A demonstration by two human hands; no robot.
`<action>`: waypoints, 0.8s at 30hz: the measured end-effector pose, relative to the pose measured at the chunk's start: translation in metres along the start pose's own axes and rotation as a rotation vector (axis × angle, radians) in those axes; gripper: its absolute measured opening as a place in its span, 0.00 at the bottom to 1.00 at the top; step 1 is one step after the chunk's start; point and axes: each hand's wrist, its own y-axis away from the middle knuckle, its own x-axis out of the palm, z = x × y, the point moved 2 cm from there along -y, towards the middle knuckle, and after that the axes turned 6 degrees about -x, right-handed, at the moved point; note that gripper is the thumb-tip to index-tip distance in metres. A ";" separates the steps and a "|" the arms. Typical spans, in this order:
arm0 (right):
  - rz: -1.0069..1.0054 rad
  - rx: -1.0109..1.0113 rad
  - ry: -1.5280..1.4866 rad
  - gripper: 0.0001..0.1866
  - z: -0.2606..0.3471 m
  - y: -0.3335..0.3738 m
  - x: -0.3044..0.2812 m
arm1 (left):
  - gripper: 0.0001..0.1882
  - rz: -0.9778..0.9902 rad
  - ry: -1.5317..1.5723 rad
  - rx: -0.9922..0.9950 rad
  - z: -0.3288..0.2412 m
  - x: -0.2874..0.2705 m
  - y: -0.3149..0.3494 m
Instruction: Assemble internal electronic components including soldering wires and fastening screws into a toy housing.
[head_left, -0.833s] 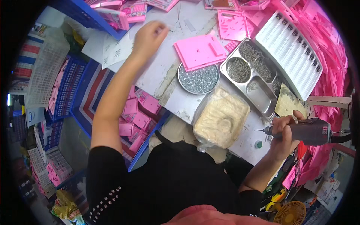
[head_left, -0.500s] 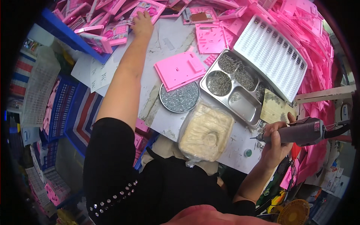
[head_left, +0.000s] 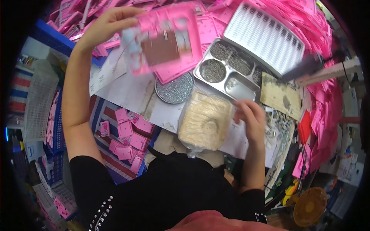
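Note:
My left hand (head_left: pixel 119 20) grips the upper left edge of a pink plastic toy casing (head_left: pixel 190 27), with its inner side up and a brown panel (head_left: pixel 161 48) within it. The casing is tilted and blurred by motion. It partly covers a flat pink cover (head_left: pixel 165 77) that rests on the rim of a round dish of small silvery pieces (head_left: pixel 175 90). My right hand (head_left: pixel 252 117) is free, its fingers loosely apart beside a plastic-wrapped beige block (head_left: pixel 204 123). Beyond it, a dark electric screwdriver (head_left: pixel 304 68) hangs at the right, smeared by motion.
A metal compartment tray (head_left: pixel 231 82) holds many small screws. Behind it lies a white ridged tray (head_left: pixel 266 38); a yellowish board (head_left: pixel 280 96) is nearby. Pink parts are heaped along the back and right. A striped-lined bin (head_left: pixel 111 154) with pink pieces stands below left.
My left hand has brought a pink casing from the back pile toward me. My right hand has let go of the screwdriver, which now hangs farther up, and has moved left toward the wrapped block.

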 end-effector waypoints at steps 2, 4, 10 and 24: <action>0.148 0.171 -0.244 0.27 -0.033 -0.025 0.012 | 0.19 0.316 0.251 0.080 -0.029 0.050 -0.007; 0.251 0.300 -0.539 0.36 -0.035 -0.032 0.046 | 0.18 0.639 0.230 0.066 -0.060 0.097 -0.014; 0.578 0.227 -0.352 0.30 -0.034 -0.020 0.051 | 0.18 0.792 0.276 0.006 -0.054 0.188 -0.027; -0.163 -0.362 1.037 0.24 -0.063 0.040 0.022 | 0.11 0.151 -0.006 0.332 -0.062 0.290 0.114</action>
